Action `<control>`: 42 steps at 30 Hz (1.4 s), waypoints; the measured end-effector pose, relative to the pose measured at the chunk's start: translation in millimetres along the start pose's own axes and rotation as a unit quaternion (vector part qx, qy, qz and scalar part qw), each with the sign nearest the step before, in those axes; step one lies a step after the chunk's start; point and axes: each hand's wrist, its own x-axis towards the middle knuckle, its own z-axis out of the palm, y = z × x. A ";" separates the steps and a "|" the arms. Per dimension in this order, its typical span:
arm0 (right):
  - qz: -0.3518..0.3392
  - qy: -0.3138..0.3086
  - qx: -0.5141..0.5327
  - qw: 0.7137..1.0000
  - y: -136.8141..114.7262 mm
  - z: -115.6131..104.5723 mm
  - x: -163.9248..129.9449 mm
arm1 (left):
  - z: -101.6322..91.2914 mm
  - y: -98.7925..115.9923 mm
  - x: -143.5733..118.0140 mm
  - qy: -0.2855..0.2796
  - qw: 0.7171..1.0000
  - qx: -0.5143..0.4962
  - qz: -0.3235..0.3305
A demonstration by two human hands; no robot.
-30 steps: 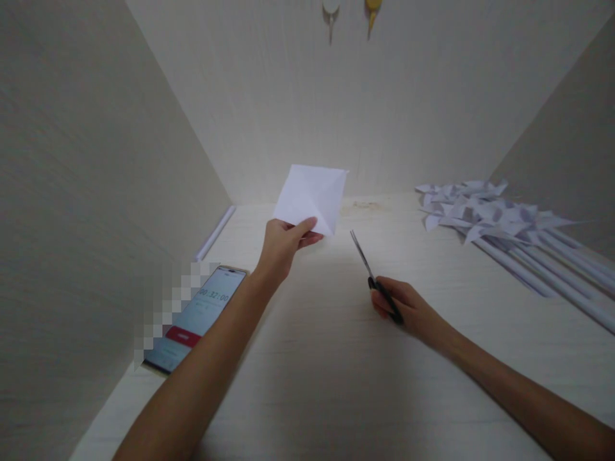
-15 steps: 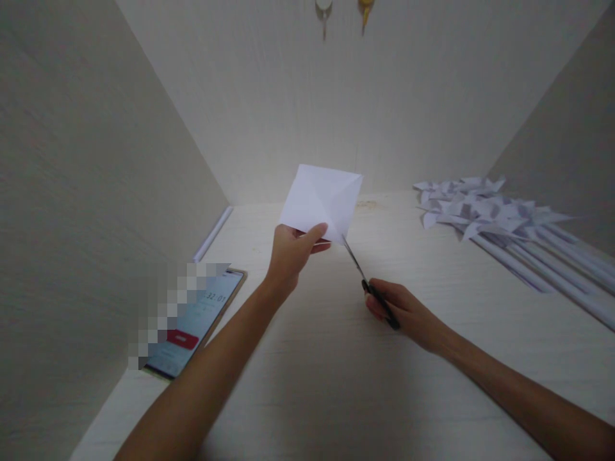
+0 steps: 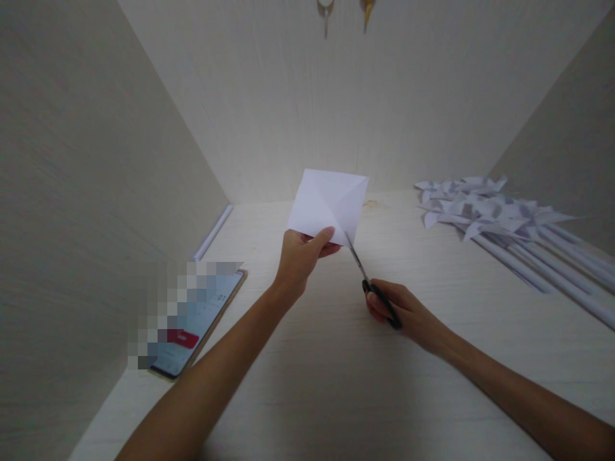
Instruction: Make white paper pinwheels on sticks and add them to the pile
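A square sheet of white paper (image 3: 327,198) with diagonal creases is held up over the table by my left hand (image 3: 303,256). The thumb lies on top of its near edge and the fingers are underneath. My right hand (image 3: 391,304) is closed round the black handles of a pair of scissors (image 3: 356,257). Their blades point up and left and meet the paper's near right corner, along a crease. How far the cut runs into the sheet is hard to make out.
Several white paper pinwheels (image 3: 490,208) on rolled paper sticks lie at the right. A single paper roll (image 3: 214,232) lies along the left wall. Nearer, a phone (image 3: 211,320) showing a timer rests on the table, partly blurred. Two hooks (image 3: 325,19) hang on the back wall.
My left hand has shifted the paper slightly right and nearer, so the scissor blades sit further into its corner. My right hand has barely moved.
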 end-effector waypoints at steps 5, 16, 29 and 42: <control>-0.013 -0.017 0.016 1.000 -0.8 -0.8 0.6 | -0.7 -1.0 0.8 -0.005 1.000 -0.021 0.000; -0.029 -0.032 0.054 0.998 2.1 -1.8 1.8 | -1.5 0.0 1.4 -0.012 1.000 -0.020 -0.006; -0.019 -0.040 0.040 0.998 -0.4 -2.6 0.3 | -3.4 1.1 3.0 -0.026 0.999 -0.019 -0.002; -0.019 -0.032 0.029 0.999 0.7 -2.4 0.1 | -2.6 0.3 2.6 -0.019 1.000 -0.013 -0.003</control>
